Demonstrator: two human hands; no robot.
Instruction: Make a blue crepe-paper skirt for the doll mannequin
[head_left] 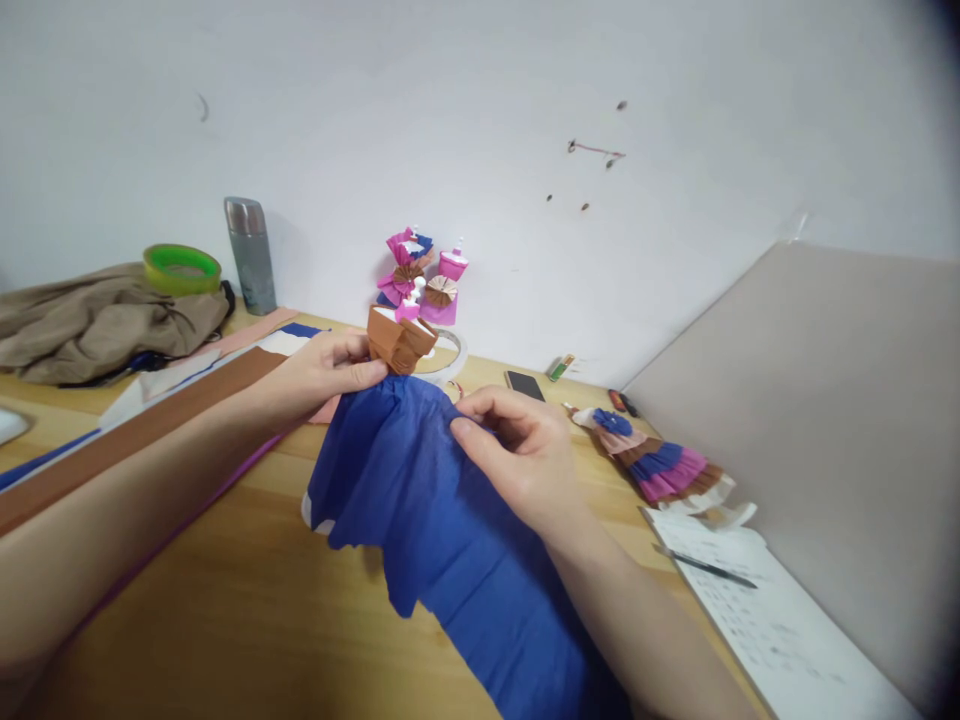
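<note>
A small doll figure (409, 303) with a brown paper bodice (401, 342) stands up between my hands. My left hand (337, 368) grips it at the waist, thumb and fingers closed beside the bodice. From the waist hangs a long blue crepe paper strip (450, 530), gathered in folds at its upper left and running down toward the lower right. My right hand (514, 440) pinches the strip's upper edge between thumb and fingers, a short way right of the waist. A bit of white shows under the gathered blue paper at the left.
Behind the doll are decorated figures (454, 290) and a white tape roll (454, 355). Paper strips (217, 390), a cloth (105, 315), green tape (182, 270) and a flask (251, 257) lie left. At right are a phone (524, 384), a paper-dressed doll (667, 465), a notebook (780, 610) and pen (709, 567).
</note>
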